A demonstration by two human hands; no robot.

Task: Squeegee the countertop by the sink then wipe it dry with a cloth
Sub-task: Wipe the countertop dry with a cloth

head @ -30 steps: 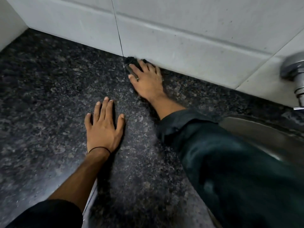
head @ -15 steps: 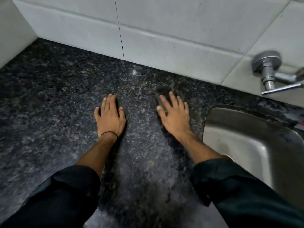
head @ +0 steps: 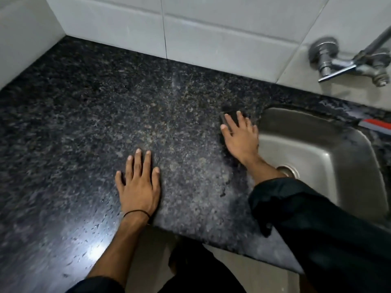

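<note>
The dark speckled granite countertop (head: 84, 123) fills most of the head view. My right hand (head: 241, 138) lies flat, fingers straight, pressing a small dark cloth (head: 229, 113) onto the stone right beside the left rim of the steel sink (head: 330, 149). Only the cloth's far end shows beyond my fingertips. My left hand (head: 138, 185) rests flat on the counter near its front edge, fingers spread, holding nothing. A red and grey object (head: 374, 124), possibly the squeegee, lies at the sink's far right edge, cut off by the frame.
White wall tiles (head: 222, 39) run along the back, and a white wall closes the left end. A chrome tap (head: 349, 62) sticks out of the wall above the sink. The sink drain (head: 288, 171) shows beside my right sleeve. Water droplets glint at the front left.
My right hand has slid the cloth from the foot of the back wall forward and to the right, up to the sink's rim. My left hand stays flat on the counter.
</note>
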